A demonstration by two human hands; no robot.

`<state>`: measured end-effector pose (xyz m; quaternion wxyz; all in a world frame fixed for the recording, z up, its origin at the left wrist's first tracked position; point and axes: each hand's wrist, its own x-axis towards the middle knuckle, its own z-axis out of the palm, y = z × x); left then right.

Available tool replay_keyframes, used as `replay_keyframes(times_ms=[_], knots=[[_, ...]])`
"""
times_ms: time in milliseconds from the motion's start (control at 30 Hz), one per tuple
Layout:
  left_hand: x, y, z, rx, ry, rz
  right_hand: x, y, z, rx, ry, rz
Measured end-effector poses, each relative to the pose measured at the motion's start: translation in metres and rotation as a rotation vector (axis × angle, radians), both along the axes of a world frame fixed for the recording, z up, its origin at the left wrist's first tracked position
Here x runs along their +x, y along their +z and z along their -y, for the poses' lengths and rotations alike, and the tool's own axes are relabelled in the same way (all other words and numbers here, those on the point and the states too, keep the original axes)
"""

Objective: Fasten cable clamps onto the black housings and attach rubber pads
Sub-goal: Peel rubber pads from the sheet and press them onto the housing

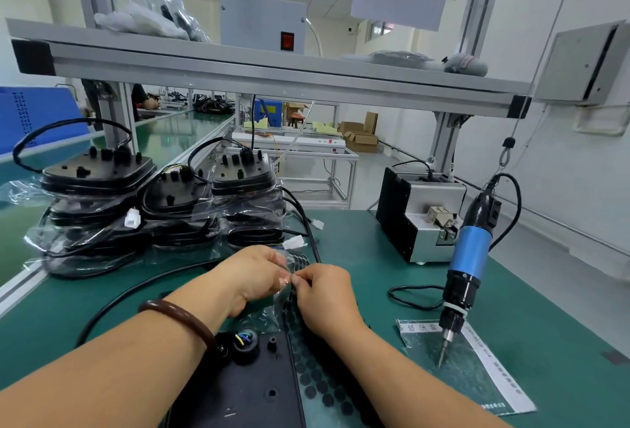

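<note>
At the middle of the green bench [375, 257] the person's hands meet fingertip to fingertip. The left hand [252, 277] and the right hand [324, 298] both pinch the top of a clear pad sheet [320, 383] – a film dotted with round black rubber pads that trails down to the near edge. Just left of it, at the near edge, lies a black housing [245, 393], studs up, with coloured wires showing in a round grommet. A brown bracelet [177, 318] circles the left wrist. Bagged stacked housings [153, 209] fill the far left corner. Toward the right edge an electric screwdriver [467, 257] hangs, tip on a plastic bag [477, 383], before a screw feeder [419, 219].
</note>
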<state>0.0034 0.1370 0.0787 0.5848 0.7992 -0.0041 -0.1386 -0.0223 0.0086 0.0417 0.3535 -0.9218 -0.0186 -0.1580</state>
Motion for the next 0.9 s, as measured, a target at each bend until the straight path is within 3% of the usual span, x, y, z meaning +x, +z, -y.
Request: replay_keyframes(times_ms=[200,500,767,833,900], knots=[[-0.003,0.001,0.003,0.126,-0.013,0.101,-0.001,0.001,-0.001,-0.077,-0.003,0.021],[-0.006,0.003,0.003,0.072,0.026,0.063,-0.001,-0.001,-0.002,-0.081,-0.025,0.085],[-0.004,0.002,-0.003,-0.003,0.080,-0.012,0.001,-0.002,0.003,0.219,-0.064,-0.024],[-0.006,0.008,-0.007,0.082,0.134,-0.003,0.001,-0.002,0.002,0.289,-0.080,-0.029],[-0.009,0.018,-0.010,0.373,0.189,0.119,0.001,-0.002,0.000,0.316,-0.098,-0.008]])
